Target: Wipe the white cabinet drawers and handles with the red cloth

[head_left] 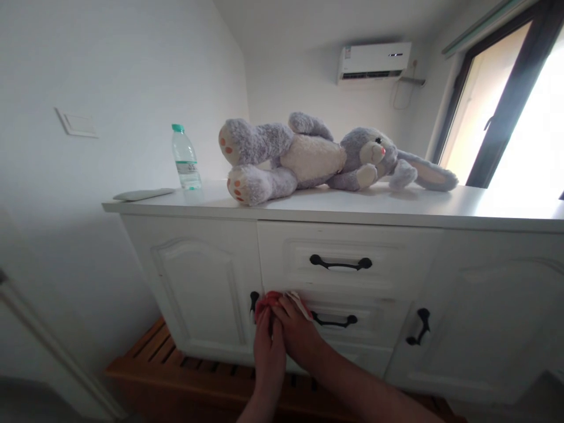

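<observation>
Both my hands press a red and white cloth (275, 299) against the front of a white cabinet (211, 282), beside the left door's black handle (254, 302). My left hand (268, 352) lies with fingers together over the red part of the cloth. My right hand (296, 335) overlaps it, fingers pressed on the white part near the lower drawer's handle (335, 321). The cloth is mostly hidden under my fingers.
On the cabinet top lie a grey plush rabbit (308, 155), a clear water bottle (185, 158) and a flat white remote (143, 194). The upper drawer handle (340, 264) and the right door handle (420, 326) are black. A wooden slatted base (176, 364) sits below. A window is at right.
</observation>
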The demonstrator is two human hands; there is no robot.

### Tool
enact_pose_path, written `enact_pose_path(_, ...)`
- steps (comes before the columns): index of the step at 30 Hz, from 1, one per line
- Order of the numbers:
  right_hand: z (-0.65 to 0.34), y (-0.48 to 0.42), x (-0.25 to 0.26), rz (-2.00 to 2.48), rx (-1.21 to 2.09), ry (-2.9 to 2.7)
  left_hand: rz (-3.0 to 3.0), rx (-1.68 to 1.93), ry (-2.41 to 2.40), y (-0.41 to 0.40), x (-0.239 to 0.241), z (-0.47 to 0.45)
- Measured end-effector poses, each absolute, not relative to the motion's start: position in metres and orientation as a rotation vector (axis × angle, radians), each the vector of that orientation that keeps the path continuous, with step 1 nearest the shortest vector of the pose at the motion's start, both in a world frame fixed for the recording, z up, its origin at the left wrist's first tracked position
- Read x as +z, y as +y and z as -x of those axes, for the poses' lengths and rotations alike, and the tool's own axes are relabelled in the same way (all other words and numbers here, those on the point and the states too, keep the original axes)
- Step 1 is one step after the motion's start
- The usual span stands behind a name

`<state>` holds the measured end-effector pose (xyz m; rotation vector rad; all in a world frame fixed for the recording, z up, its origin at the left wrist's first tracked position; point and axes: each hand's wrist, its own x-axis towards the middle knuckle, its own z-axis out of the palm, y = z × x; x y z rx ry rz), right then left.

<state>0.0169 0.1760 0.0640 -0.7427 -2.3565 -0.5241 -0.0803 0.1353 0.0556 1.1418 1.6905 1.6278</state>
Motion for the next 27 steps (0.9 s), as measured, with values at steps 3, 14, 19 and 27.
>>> enact_pose_path(3, -0.038, 0.171, 0.066, 0.775, -0.561, -2.403, -1.110, 1.576, 1.622, 0.129, 0.053, 0.061)
enact_pose_path(14, -0.150, 0.154, 0.077, 1.037, -0.439, -2.301, -1.645, 1.315, 1.512, 0.125, 0.070, -0.037)
enact_pose_path(19, -0.214, 0.144, 0.065, 1.147, -0.571, -2.233, -1.739, 1.104, 1.379, 0.120, 0.076, -0.089)
enact_pose_path(27, -0.242, 0.139, -0.007, 1.123, -0.613, -2.231, -1.704, 0.913, 1.271, 0.110, 0.022, -0.098)
